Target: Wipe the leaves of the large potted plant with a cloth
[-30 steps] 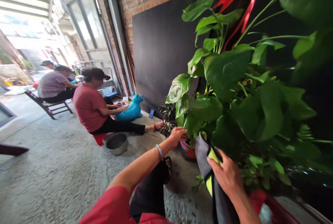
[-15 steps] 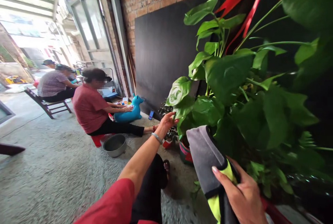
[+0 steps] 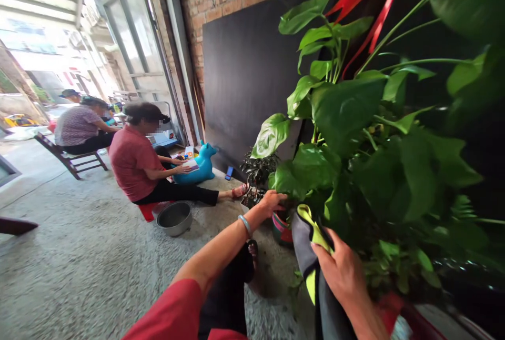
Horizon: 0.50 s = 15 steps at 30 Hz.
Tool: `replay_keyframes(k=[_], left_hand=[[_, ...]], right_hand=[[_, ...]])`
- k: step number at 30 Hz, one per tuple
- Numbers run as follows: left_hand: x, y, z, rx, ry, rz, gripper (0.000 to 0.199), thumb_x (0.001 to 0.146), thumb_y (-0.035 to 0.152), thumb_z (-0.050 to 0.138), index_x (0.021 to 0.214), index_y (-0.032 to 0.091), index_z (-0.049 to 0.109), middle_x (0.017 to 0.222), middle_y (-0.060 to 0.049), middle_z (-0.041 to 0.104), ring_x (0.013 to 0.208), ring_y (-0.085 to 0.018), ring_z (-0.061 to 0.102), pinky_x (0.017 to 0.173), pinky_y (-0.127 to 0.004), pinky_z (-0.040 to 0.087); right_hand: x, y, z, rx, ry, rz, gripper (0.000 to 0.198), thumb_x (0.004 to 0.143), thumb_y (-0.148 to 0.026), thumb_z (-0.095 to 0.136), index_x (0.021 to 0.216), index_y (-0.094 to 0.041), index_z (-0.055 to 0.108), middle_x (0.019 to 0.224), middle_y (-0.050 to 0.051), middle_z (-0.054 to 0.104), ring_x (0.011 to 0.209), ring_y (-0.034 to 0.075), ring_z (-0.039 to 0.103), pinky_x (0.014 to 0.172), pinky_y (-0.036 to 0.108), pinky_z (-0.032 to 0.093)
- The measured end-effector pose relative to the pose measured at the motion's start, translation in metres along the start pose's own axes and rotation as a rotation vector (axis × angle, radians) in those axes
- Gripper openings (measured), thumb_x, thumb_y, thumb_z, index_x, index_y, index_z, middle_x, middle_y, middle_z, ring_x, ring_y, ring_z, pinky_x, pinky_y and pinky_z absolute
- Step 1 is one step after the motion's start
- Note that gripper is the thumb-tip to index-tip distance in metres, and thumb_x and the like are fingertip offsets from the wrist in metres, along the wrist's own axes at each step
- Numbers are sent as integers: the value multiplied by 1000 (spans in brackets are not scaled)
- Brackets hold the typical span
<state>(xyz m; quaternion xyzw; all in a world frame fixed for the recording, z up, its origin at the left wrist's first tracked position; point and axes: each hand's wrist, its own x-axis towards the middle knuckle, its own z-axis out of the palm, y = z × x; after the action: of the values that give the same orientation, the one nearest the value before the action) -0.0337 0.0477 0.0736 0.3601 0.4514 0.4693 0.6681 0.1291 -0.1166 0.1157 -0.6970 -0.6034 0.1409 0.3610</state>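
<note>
the right hand (image 3: 343,263) has thumb and fingers closed around a grey and yellow-green cloth (image 3: 303,245), which sticks out to that hand's left and drapes below it. the left hand (image 3: 271,202) is at the lower leaves of a big green plant (image 3: 347,113), fingers bent, though whether they pinch anything cannot be told; a pot (image 3: 282,233) stands just below them, a basin (image 3: 174,220) farther left.

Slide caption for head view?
Right hand holding a gray-and-yellow cloth beside a leafy plant, left hand at its leaves.
</note>
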Motion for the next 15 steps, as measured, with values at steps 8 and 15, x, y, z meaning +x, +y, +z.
replay_keyframes(k=[8,15], left_hand=[[-5,-6,5,-19,-83,34,13,74,18,74,75,12,62,71,-4,63,66,-14,61,70,-34,57],[-15,-44,-13,298,-128,-40,17,62,5,74,77,12,74,70,-4,68,66,-16,62,68,-29,52]], right_hand=[[19,-26,0,107,320,-162,56,81,-43,48,126,-15,67,116,17,73,105,32,69,87,38,52],[-4,53,35,-8,143,185,70,79,-52,42,126,-6,66,92,22,73,85,38,69,75,45,52]])
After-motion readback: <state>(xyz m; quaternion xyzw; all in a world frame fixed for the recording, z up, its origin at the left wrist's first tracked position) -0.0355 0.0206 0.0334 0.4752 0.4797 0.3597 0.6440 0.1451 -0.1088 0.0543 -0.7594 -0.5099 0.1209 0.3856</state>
